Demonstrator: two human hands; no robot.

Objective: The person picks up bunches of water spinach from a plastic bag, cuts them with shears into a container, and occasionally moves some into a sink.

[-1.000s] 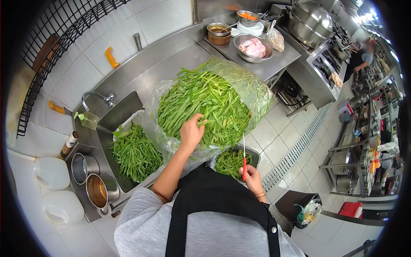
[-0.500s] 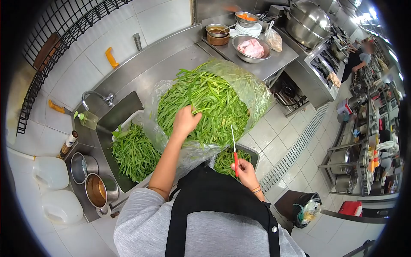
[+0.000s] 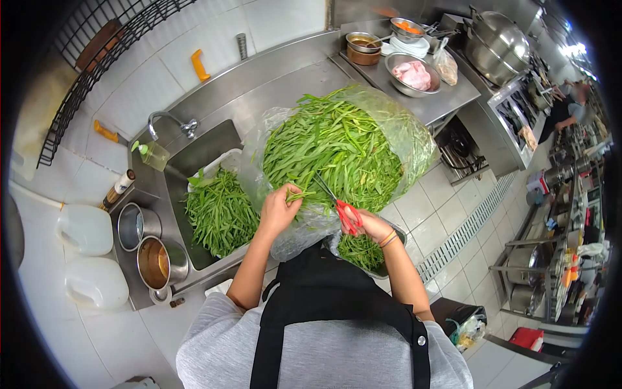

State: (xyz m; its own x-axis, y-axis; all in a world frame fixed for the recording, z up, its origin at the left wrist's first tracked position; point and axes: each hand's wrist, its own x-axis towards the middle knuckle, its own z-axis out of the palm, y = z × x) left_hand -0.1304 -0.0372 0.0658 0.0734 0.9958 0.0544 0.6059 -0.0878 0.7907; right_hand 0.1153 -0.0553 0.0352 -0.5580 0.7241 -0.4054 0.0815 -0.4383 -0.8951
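Near the front edge of a large clear plastic bag (image 3: pixel 421 139) my left hand (image 3: pixel 280 211) is closed on a few stems of leafy greens. The open bag bulges with long-leaved greens (image 3: pixel 330 139) that look like water spinach. My right hand (image 3: pixel 372 227) grips red-handled scissors (image 3: pixel 348 217), their blades slightly apart and pointing up and left, close to the stems in my left hand. More greens (image 3: pixel 220 214) lie in a white basket in the sink at left. Below my right hand, cut greens (image 3: pixel 361 251) sit in a container, partly hidden by my apron.
A sink (image 3: pixel 204 152) with a tap (image 3: pixel 188 128) is at left, beside metal pots (image 3: pixel 155 262) and white jugs (image 3: pixel 97 282). Behind the bag stand a bowl of raw meat (image 3: pixel 413 76) and stacked plates (image 3: pixel 409 47). A bin (image 3: pixel 453 314) is at right; another person (image 3: pixel 567 113) works farther off.
My left hand has come back toward my body with stems in it. My right hand has risen, turning the scissors leftward toward them. The whole view has shifted slightly.
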